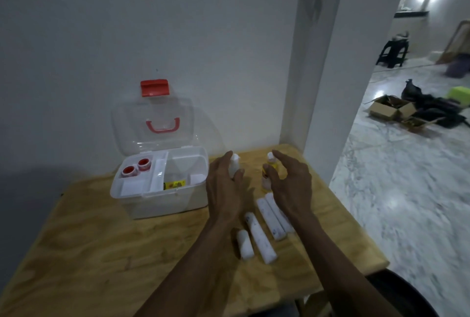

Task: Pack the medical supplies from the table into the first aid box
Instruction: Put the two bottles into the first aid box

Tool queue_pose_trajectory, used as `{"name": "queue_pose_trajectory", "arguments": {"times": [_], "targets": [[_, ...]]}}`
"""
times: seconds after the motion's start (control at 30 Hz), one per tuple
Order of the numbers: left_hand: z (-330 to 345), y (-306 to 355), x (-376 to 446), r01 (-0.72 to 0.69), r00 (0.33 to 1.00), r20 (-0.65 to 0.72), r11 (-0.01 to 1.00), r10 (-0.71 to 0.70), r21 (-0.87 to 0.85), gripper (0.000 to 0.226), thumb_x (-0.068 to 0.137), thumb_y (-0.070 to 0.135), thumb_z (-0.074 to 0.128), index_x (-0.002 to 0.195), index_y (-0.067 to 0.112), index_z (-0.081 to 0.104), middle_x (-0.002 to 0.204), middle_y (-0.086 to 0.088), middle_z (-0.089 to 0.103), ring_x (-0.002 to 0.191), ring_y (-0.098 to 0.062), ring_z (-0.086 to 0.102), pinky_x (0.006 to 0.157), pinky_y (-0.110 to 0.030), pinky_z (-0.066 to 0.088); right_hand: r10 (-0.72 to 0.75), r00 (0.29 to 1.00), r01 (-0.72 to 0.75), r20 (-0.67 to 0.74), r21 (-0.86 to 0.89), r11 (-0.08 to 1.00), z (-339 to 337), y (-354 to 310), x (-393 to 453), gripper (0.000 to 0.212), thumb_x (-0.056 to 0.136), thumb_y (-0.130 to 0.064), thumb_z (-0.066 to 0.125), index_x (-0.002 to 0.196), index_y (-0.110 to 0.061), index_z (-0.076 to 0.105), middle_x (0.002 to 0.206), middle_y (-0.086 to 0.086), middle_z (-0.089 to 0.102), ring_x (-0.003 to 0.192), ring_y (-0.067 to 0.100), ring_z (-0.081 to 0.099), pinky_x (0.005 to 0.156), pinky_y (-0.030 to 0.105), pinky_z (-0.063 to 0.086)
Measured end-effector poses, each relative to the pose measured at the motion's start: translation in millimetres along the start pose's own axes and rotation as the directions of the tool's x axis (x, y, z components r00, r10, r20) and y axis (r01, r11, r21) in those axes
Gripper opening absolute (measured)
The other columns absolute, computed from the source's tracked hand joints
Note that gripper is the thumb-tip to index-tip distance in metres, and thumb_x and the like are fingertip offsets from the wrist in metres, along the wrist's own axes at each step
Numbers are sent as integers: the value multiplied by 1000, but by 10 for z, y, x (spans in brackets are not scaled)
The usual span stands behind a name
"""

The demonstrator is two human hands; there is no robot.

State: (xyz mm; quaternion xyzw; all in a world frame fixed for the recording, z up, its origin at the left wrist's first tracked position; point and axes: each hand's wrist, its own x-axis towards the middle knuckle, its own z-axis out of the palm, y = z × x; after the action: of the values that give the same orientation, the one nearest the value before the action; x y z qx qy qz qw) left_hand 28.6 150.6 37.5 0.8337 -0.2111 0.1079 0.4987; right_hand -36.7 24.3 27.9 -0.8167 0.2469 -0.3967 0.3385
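Observation:
The clear first aid box (pixel 198 181) stands open on the wooden table (pixel 101 240), its lid (pixel 152 118) leaning back against the wall. Two red-capped jars (pixel 129 171) sit in its tray and a yellow packet (pixel 174 184) lies lower inside. My left hand (pixel 223 189) curves around a white bottle (pixel 235 162) right of the box, fingers apart. My right hand (pixel 290 184) is spread beside a yellow bottle (pixel 271 164), without clasping it. Several white tubes (pixel 259 237) lie between my forearms, one partly hidden under my right wrist.
A white wall runs behind the table and a pillar (pixel 318 87) stands at its far right corner. The table's right edge drops to a marble floor with cardboard boxes (pixel 389 110) and dark bags. A small pale bottle (pixel 265 185) stands in front of the yellow one.

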Motion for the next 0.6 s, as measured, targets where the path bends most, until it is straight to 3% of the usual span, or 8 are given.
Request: {"name": "queue_pose_trajectory", "arguments": {"times": [0.1, 0.3, 0.6], "targets": [[86, -42, 17, -5, 1000, -31, 1000, 5, -6, 42, 93, 16, 61, 135, 15, 55, 133, -9, 57, 122, -23, 54, 102, -30, 43, -45, 998, 44, -34, -32, 999, 49, 40, 16, 31, 87, -31, 69, 118, -25, 69, 115, -1, 70, 110, 26, 57, 90, 41, 46], [168, -98, 56, -61, 992, -114, 998, 59, -13, 36, 94, 18, 62, 129, 15, 62, 125, -5, 66, 114, -19, 60, 99, -26, 44, -146, 984, 137, -98, -93, 986, 122, 155, 51, 26, 88, -32, 68, 113, -24, 71, 100, -2, 73, 98, 22, 62, 81, 44, 50], [176, -107, 63, -120, 978, -174, 993, 119, 6, 30, 91, 15, 66, 121, 11, 68, 115, -6, 72, 102, -19, 68, 90, -20, 45, -259, 954, 232, -151, -180, 956, 151, 197, 87, 20, 88, -28, 69, 105, -19, 74, 92, 0, 75, 90, 19, 66, 75, 37, 50]]}}
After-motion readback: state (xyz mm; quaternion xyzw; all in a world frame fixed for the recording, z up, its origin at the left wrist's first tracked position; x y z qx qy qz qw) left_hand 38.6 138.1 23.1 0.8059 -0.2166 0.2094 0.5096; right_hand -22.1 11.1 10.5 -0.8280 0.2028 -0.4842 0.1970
